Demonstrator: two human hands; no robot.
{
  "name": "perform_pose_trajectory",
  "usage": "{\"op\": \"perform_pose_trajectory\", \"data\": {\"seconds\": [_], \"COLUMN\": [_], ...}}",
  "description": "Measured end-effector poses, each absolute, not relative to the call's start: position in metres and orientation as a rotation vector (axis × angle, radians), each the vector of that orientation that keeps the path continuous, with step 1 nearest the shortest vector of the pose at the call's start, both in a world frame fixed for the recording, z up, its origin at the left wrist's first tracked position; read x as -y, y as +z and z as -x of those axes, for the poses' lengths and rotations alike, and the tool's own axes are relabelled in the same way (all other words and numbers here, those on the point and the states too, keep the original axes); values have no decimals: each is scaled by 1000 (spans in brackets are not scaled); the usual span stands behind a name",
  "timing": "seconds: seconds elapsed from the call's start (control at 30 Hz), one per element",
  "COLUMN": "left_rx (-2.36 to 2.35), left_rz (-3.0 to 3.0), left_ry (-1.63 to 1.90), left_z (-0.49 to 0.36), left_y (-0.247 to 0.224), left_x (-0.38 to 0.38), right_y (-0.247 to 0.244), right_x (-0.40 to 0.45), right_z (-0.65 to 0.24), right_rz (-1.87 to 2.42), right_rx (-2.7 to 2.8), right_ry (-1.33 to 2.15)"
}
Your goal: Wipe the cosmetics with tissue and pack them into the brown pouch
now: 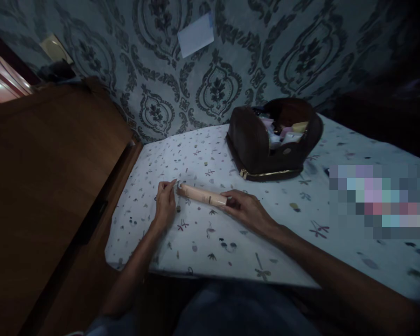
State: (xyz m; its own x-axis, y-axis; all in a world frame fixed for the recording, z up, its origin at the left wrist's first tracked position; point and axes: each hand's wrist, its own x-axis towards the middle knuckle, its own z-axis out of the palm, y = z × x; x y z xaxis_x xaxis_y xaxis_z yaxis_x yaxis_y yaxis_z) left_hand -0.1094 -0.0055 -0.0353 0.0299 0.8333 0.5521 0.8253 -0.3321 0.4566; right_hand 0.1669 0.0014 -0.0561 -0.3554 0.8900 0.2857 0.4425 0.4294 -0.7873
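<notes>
A slim peach-coloured cosmetic tube [203, 195] with small print lies almost level just above the printed cloth [210, 233]. My right hand [248, 210] is closed around its right end, thumb and fingers on either side. By the tube's left end, where a small darker part shows, my left hand [165, 200] has its thumb and forefinger pinched together. Whether those fingertips hold anything is too dim to make out. Behind my right hand stands a dark brown zipped cosmetic bag [255, 154], its top open over several small items.
A brown wooden panel [49, 172] borders the left side. The patterned wall [217, 88] rises behind the cloth, with a pale paper [196, 35] on it. At the right, a pixelated patch [381, 200] hides something on the cloth.
</notes>
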Motion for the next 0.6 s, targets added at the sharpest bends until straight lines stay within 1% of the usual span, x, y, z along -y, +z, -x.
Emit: {"op": "perform_pose_trajectory", "data": {"seconds": [0.07, 0.13, 0.3, 0.4, 0.6], "left_rx": [-1713, -1638, -1587, -1619, -1667], "left_rz": [-2359, -2533, -2908, -2960, -2912], "left_ry": [1258, 1179, 717, 547, 469], "left_z": [94, 72, 24, 14, 23], "left_y": [-29, -27, -35, -37, -37], "left_x": [15, 25, 38, 38, 36], "right_y": [-58, -59, -58, -58, -55], "right_x": [-2, -1, -1, -1, 0], "right_z": [-166, -164, -164, -165, -166], "right_rz": [1125, 1104, 1040, 1002, 1069], "right_rx": [1976, 1995, 2060, 2063, 2089], "right_ry": [745, 720, 656, 670, 690]}}
